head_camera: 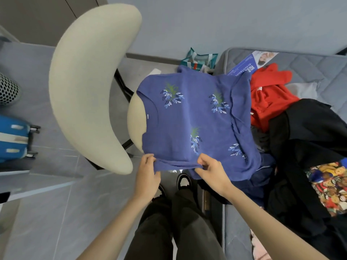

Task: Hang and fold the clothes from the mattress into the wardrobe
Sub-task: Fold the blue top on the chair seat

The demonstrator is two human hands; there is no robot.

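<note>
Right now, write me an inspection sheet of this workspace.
Surface: grey quilted mattress, mostly covered on its near side.
Job's things: blue knit top with leaf prints spread flat over the cream chair seat; red garment, black clothes and patterned fabric heaped on the mattress.
Clutter: blue printed leaflet, teal striped bag.
Grippers: left hand and right hand pinch the top's near edge.
Cables: nothing seen.
Surroundings: blue suitcase, grey tiled floor.

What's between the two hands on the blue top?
Head view: only a bunched edge of the blue leaf-print top spans from left hand to right hand; nothing else.
</note>
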